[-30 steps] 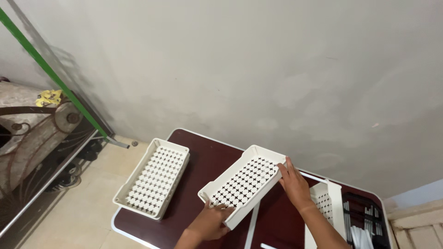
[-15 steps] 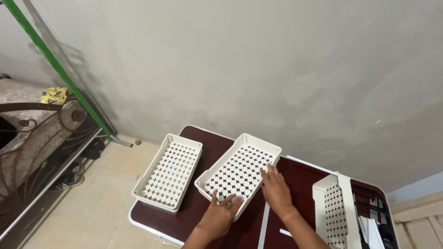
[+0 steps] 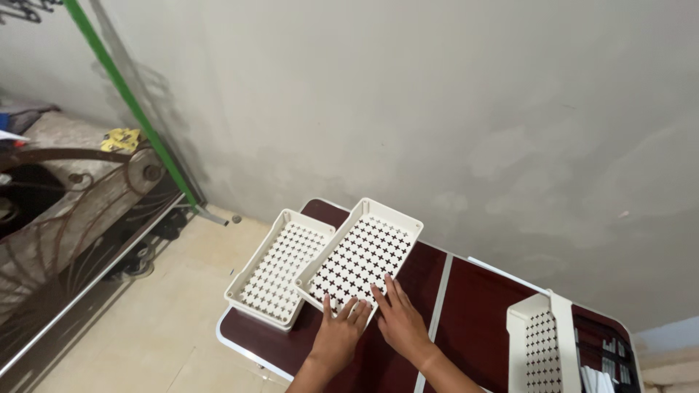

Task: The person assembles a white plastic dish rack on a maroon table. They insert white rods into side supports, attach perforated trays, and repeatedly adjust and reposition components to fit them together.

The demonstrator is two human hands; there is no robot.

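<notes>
A cream plastic tray with cross-shaped holes [image 3: 368, 244] lies on the dark red table [image 3: 473, 306], touching a second tray of the same kind [image 3: 273, 271] at the table's left end. My left hand [image 3: 341, 335] rests flat on the near end of the first tray, fingers spread. Beside it, my right hand [image 3: 398, 320] lies flat against the tray's near right corner and the tabletop. Neither hand grips anything.
A third perforated tray [image 3: 542, 346] stands on edge at the right, next to a black bin holding white and dark strips [image 3: 608, 360]. A white strip [image 3: 437, 320] crosses the table. A green pole [image 3: 131, 102] leans on the grey wall; a metal gate [image 3: 65, 218] is at left.
Both hands lowered the lifted tray onto the table and slid it left until it met the other tray. The hands now lie flat at its near end.
</notes>
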